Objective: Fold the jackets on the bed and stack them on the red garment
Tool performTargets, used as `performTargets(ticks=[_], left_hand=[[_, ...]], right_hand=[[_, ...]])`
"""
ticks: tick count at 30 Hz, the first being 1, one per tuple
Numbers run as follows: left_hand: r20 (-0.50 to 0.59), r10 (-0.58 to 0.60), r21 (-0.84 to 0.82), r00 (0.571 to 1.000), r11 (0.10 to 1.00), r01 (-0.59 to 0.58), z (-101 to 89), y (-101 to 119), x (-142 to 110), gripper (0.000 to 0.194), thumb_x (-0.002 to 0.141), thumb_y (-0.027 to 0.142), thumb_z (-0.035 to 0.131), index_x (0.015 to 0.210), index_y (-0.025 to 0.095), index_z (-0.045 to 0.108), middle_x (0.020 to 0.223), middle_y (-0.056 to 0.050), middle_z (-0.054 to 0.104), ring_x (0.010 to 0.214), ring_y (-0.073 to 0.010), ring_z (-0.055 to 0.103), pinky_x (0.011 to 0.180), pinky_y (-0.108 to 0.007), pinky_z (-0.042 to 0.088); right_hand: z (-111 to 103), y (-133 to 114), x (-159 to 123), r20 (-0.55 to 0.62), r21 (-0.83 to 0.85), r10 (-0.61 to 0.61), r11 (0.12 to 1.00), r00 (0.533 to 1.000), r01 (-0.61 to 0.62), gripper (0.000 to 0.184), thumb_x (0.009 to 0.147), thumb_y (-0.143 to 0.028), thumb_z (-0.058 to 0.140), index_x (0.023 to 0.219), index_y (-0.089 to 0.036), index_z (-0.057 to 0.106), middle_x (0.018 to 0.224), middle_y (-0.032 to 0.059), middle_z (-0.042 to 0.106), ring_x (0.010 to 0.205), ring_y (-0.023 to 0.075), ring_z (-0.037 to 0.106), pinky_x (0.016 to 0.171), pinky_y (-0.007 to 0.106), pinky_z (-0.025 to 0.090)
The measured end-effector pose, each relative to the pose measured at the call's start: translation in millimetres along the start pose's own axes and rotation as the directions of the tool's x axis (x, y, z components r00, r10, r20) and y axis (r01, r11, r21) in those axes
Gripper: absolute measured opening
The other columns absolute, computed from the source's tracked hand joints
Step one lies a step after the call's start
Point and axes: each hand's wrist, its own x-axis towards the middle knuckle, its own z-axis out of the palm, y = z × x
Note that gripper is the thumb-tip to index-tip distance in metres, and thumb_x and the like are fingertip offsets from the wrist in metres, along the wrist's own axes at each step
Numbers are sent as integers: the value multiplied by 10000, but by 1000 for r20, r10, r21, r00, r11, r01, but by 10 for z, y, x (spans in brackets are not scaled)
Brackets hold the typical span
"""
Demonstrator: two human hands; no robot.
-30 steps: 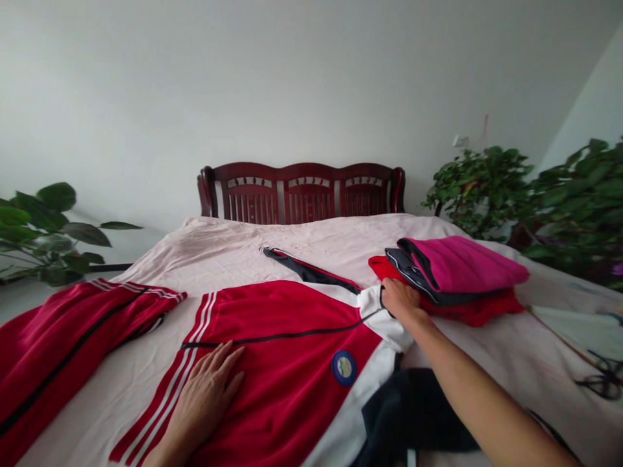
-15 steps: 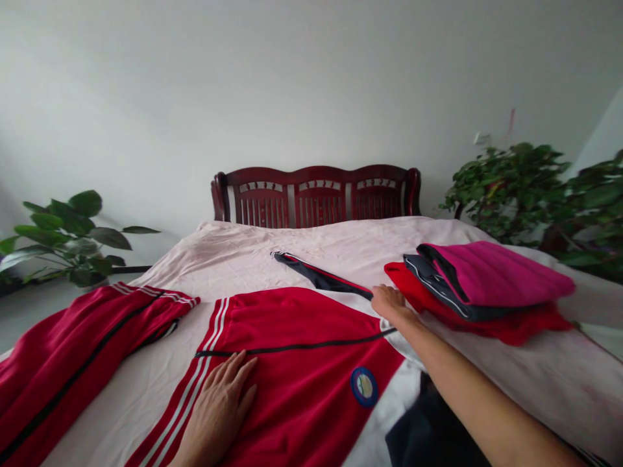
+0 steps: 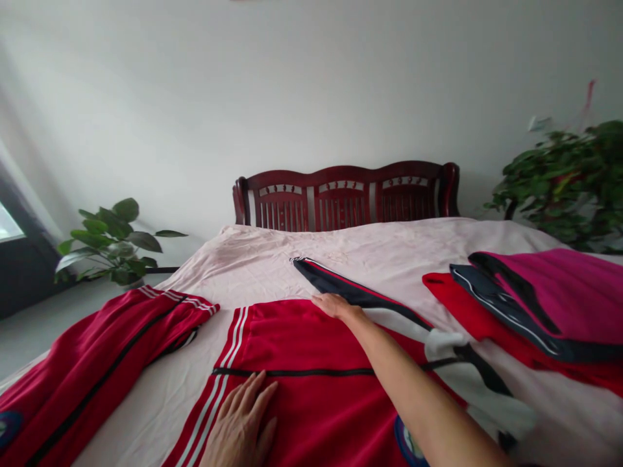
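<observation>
A red zip-up track jacket point(image 3: 302, 344) with white stripes along its hem lies spread on the bed, its black zip running left to right. My left hand point(image 3: 242, 420) lies flat on it, just below the zip near the striped hem, fingers apart. Across the jacket reaches my right arm; my right hand point(image 3: 337, 306) rests with fingers stretched out at the far edge, beside the dark navy sleeve point(image 3: 335, 283). That sleeve extends toward the headboard. The forearm partly covers the round blue badge point(image 3: 405, 441). The white shoulder and collar part point(image 3: 442, 347) lies to the right.
At left lies a second red jacket point(image 3: 104, 353). A stack of folded clothes stands at right, with a magenta garment point(image 3: 574, 292) on top. Behind the pink sheet point(image 3: 389, 246) rises a wooden headboard point(image 3: 341, 198). Plants flank the bed, one left point(image 3: 117, 237), one right point(image 3: 564, 185).
My right hand has let go of the sleeve near the shoulder and moved left to the jacket's far edge. My left hand stays by the hem. The view has turned somewhat left.
</observation>
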Motion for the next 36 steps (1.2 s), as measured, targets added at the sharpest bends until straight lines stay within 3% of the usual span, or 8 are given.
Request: performTargets(ticks=[4, 10, 14, 19, 22, 26, 29, 36], left_hand=[[-19, -24, -24, 1000, 999, 23, -30, 43, -24, 465, 915, 361, 530, 1375, 357, 590, 1500, -19, 524, 1336, -284, 532, 1091, -506, 472], [-44, -27, -41, 999, 999, 25, -50, 85, -37, 455, 923, 368, 526, 1374, 346, 588, 1498, -20, 530, 1356, -276, 504, 1127, -484, 423], [-40, -9, -38, 999, 999, 8, -115, 126, -30, 441, 944, 365, 489, 1369, 303, 592, 1488, -41, 539, 1356, -265, 499, 1148, -469, 383], [-27, 28, -24, 999, 999, -29, -154, 132, -30, 442, 970, 392, 447, 1371, 273, 590, 1488, -66, 538, 1376, -262, 479, 1158, -455, 359], [-31, 36, -13, 999, 999, -37, -160, 130, -35, 448, 972, 406, 444, 1369, 262, 592, 1491, -77, 533, 1376, -268, 481, 1156, -452, 358], [-31, 36, -5, 999, 999, -36, -195, 149, -46, 445, 976, 388, 438, 1368, 244, 592, 1483, -81, 542, 1367, -259, 492, 1161, -437, 353], [-22, 34, 2, 999, 999, -34, -211, 155, -46, 443, 983, 381, 426, 1365, 234, 595, 1480, -83, 546, 1361, -259, 499, 1159, -437, 355], [-3, -3, 39, 1000, 999, 3, -160, 101, 7, 444, 987, 397, 423, 1385, 280, 580, 1505, -71, 520, 1389, -254, 470, 1166, -430, 337]], right_hand=[[21, 26, -114, 44, -27, 46, 999, 998, -45, 416, 1023, -430, 364, 1245, -234, 655, 1335, 87, 650, 1253, 221, 572, 1082, 388, 376], [-246, -86, -591, -4, -19, 15, 1000, 1000, -15, 450, 1026, -350, 298, 1200, -180, 676, 1290, 120, 674, 1230, 243, 595, 1047, 345, 408], [-323, -318, -1261, -23, 2, -61, 998, 998, 61, 441, 980, -329, 426, 1362, -167, 577, 1414, 109, 591, 1317, 210, 527, 1111, 295, 360], [-365, -631, -2325, 23, -34, -177, 984, 984, 177, 551, 914, -293, 539, 1450, -174, 490, 1487, 126, 513, 1374, 261, 460, 1160, 416, 324], [-364, -813, -2908, 4, -24, -173, 985, 985, 173, 474, 904, -249, 565, 1378, -224, 555, 1413, 90, 575, 1307, 241, 505, 1122, 401, 361], [-272, -990, -3485, 56, -34, -132, 990, 990, 134, 231, 882, -335, 646, 1105, -284, 673, 1098, 39, 678, 1058, 243, 591, 955, 389, 443], [-141, -1036, -3738, 93, -86, -94, 991, 991, 102, 290, 806, -449, 729, 1041, -293, 664, 1075, 41, 673, 1047, 280, 576, 956, 418, 413], [-9, -1049, -3900, 220, -67, -114, 989, 969, 132, 228, 928, -180, 464, 1039, -254, 649, 973, -5, 739, 870, 177, 680, 790, 277, 398]])
